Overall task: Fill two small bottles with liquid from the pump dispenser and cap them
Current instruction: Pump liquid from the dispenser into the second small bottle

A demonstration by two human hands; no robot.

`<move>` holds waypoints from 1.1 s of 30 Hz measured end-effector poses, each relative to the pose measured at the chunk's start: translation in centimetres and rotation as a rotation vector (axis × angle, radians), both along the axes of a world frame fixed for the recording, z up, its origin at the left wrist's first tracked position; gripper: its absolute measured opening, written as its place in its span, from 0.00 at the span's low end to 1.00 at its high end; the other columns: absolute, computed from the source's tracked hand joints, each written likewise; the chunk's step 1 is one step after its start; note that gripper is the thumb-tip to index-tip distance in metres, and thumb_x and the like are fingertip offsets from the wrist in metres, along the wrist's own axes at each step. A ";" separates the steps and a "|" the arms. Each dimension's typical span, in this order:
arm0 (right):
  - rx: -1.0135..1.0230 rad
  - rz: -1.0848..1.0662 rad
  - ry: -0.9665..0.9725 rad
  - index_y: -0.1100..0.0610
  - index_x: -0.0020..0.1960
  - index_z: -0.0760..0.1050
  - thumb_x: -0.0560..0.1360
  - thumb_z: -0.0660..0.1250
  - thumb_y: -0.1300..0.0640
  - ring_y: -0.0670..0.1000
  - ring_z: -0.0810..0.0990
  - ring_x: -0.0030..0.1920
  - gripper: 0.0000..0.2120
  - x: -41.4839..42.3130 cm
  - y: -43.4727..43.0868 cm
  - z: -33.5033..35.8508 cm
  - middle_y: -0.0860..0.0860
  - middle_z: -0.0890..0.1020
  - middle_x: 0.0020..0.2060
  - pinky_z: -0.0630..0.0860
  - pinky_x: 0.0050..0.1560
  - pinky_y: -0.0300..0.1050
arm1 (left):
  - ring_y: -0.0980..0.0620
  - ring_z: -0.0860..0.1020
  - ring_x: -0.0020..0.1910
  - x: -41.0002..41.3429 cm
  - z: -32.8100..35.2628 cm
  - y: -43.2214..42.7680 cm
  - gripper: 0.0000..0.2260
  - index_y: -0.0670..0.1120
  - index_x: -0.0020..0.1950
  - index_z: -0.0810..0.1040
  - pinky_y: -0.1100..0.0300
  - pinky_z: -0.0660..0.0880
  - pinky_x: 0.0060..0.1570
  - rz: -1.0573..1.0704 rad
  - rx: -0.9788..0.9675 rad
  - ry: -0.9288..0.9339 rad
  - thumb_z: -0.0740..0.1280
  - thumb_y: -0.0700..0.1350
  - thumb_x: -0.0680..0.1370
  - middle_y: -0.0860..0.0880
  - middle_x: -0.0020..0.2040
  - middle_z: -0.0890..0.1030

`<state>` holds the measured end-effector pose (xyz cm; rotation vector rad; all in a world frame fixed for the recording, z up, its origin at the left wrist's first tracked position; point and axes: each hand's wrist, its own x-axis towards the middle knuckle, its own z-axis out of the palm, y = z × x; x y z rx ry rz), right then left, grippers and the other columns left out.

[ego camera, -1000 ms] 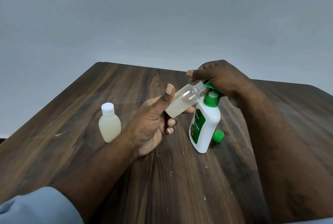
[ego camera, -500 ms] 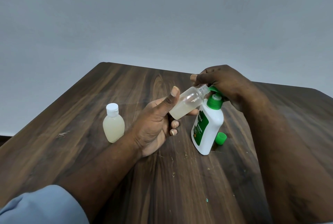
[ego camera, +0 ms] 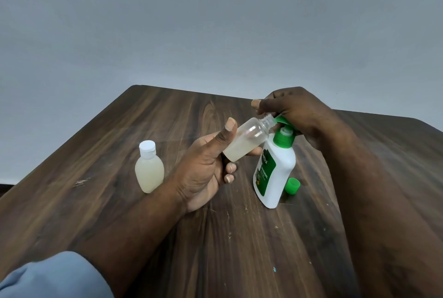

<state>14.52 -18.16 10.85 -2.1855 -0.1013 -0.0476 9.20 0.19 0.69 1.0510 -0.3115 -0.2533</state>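
Grips with left hand [ego camera: 201,170] a tilted, uncapped small bottle [ego camera: 244,142], partly filled with pale liquid, neck at the green spout [ego camera: 281,120]. Curls right hand [ego camera: 299,111] over the pump dispenser [ego camera: 275,173] top, apparently pressing down. Upright on the wooden table [ego camera: 119,202], left of that: capped bottle [ego camera: 149,170], full. Just beside the dispenser's base: green cap [ego camera: 292,186].

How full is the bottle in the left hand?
Partly filled: pale liquid fills the lower end of the tilted small bottle; its neck end looks clear.
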 end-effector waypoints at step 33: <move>-0.023 -0.014 0.010 0.65 0.50 0.82 0.75 0.74 0.53 0.56 0.78 0.43 0.14 0.3 0.0 -0.4 0.58 0.87 0.45 0.76 0.47 0.54 | 0.59 0.70 0.28 -0.1 -0.1 -0.1 0.27 0.43 0.66 0.79 0.66 0.70 0.27 0.008 0.027 -0.015 0.65 0.62 0.76 0.40 0.53 0.86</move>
